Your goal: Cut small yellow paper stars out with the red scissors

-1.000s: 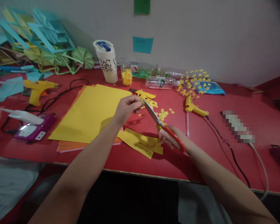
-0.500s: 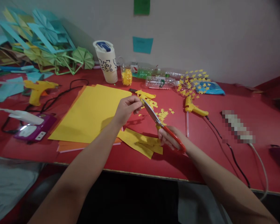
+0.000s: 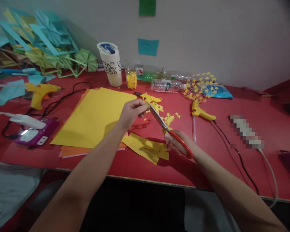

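My right hand is wrapped round the red handles of a pair of scissors, whose blades point up and to the left. At the blade tips my left hand pinches a small piece of yellow paper, mostly hidden by the fingers. Small yellow paper stars lie in a pile behind the scissors. Cut yellow paper scraps sit just beyond my left fingers. Below the hands, yellow paper strips overlap on the red table.
Yellow sheets are stacked at left over orange ones. Glue guns with cords flank the work area. A white tumbler, a cup of yellow pieces, plastic bottles and a star-covered ball stand or lie along the wall.
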A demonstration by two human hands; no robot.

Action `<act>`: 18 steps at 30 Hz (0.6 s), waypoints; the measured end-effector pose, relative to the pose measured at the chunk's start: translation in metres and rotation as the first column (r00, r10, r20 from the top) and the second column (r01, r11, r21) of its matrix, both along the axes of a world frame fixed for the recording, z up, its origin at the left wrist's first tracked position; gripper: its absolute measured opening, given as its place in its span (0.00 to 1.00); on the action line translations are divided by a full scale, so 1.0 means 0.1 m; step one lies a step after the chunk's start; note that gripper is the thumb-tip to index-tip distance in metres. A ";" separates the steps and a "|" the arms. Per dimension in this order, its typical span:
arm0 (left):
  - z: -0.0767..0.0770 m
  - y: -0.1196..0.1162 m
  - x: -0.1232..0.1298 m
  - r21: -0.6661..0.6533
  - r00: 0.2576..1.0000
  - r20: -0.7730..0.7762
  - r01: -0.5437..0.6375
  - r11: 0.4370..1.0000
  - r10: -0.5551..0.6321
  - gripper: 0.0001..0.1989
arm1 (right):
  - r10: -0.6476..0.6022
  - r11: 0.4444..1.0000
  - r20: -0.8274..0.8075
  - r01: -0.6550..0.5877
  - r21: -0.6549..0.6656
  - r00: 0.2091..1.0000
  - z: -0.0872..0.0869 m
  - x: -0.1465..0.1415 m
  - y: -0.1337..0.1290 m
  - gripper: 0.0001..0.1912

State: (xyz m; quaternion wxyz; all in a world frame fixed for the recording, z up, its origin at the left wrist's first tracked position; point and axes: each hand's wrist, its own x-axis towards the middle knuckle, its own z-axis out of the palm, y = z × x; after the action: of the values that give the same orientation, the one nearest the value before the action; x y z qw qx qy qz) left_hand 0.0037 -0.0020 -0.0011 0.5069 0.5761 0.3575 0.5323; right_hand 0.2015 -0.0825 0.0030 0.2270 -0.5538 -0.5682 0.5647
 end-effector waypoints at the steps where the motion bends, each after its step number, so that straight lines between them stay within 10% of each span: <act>1: 0.00 0.00 0.00 0.024 1.000 -0.008 -0.020 1.000 0.021 0.08 | 0.003 1.000 -0.001 -0.003 0.007 1.000 0.01 0.00 0.00 0.28; 18: 0.02 0.00 -0.02 0.012 0.999 0.046 0.011 1.000 -0.012 0.06 | -0.014 1.000 0.033 0.013 0.014 0.999 0.03 -0.02 0.01 0.26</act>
State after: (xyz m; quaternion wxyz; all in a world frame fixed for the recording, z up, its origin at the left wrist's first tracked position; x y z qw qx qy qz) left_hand 0.0016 -0.0018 0.0013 0.5147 0.5688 0.3393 0.5445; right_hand 0.1996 -0.0818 0.0058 0.2253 -0.5654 -0.5719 0.5500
